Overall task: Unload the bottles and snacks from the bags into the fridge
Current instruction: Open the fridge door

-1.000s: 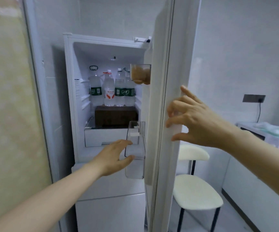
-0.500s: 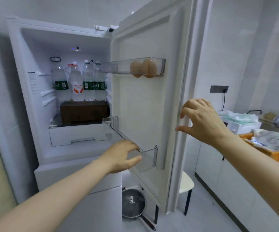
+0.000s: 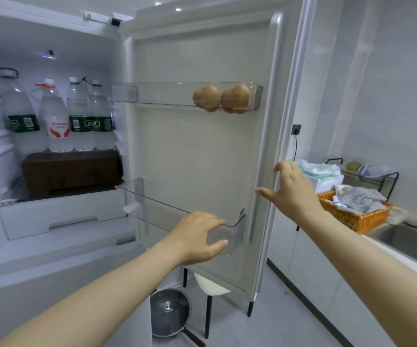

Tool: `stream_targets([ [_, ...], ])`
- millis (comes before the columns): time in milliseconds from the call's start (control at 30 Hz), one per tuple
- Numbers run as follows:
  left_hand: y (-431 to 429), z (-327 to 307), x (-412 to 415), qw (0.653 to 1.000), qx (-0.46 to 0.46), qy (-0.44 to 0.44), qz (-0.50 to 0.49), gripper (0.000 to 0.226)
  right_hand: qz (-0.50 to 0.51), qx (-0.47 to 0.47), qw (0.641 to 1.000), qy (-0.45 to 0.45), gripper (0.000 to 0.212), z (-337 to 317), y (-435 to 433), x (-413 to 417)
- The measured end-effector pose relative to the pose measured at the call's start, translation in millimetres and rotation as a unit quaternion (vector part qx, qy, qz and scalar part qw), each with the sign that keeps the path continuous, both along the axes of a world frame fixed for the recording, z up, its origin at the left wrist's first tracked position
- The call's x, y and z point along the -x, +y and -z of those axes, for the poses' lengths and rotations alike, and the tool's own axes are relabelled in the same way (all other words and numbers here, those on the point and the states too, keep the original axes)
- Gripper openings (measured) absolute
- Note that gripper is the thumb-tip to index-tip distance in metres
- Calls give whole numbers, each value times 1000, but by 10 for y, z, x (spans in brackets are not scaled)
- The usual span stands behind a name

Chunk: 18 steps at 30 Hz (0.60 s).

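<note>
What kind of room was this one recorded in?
Most likely a small home kitchen: an open white fridge holding clear plastic water bottles, a steel sink at right, and a lidded metal pan on the floor.

Fridge point(image 3: 52, 249) open — four water bottles point(image 3: 79, 116) upright at the back.

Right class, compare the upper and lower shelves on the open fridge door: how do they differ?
The upper door shelf holds brown eggs at its outer end; the lower door shelf looks empty. The left hand grips the lower door shelf's front rim; no hand touches the upper door shelf. Both are clear plastic, mounted inside the fridge door.
</note>
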<state>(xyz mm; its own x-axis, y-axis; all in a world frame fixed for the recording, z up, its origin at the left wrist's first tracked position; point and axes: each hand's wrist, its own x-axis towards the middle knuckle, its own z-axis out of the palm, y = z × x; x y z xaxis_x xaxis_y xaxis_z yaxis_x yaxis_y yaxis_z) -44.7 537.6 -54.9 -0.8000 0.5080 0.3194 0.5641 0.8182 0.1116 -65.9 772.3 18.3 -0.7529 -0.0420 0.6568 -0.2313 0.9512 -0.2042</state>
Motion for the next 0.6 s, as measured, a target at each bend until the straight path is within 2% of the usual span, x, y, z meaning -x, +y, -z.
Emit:
stream_targets([
  [167, 207, -10, 180, 1000, -10, 14, 11, 67, 12, 60, 998, -16, 70, 104, 32, 232],
  [333, 291, 56, 276, 999, -22, 36, 17, 67, 11, 112, 994, -10, 71, 178, 38, 395],
  [600, 287, 60, 248, 999, -26, 28, 18, 68, -1, 128, 992, -5, 73, 239, 38, 421],
])
